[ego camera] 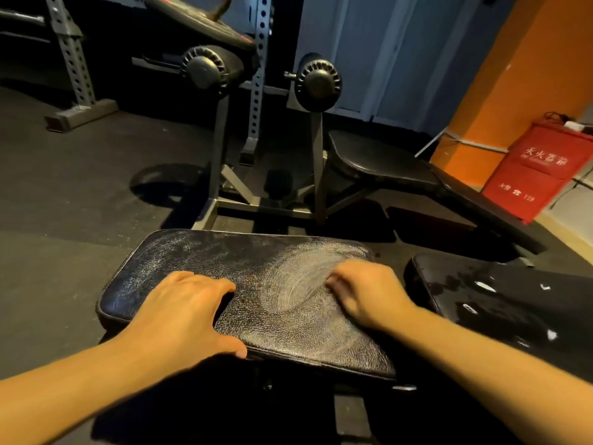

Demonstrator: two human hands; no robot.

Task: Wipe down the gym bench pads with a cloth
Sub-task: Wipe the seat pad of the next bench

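A worn black bench pad (199,261) lies in front of me, cracked and scuffed. A pale swirled wipe mark (305,277) covers its right half. My left hand (186,309) rests flat on the pad's left part, fingers spread and thumb at the near edge. My right hand (365,290) sits on the pad's right side beside the swirl, blurred, with its fingers curled under. No cloth shows in view; whether one is under the right hand I cannot tell.
A second black pad (500,303) with white tears adjoins on the right. Beyond stand a metal frame with two roller pads (317,81), another bench (385,162), a rack upright (73,65), a red fire-extinguisher box (539,168) and an orange pillar (513,75).
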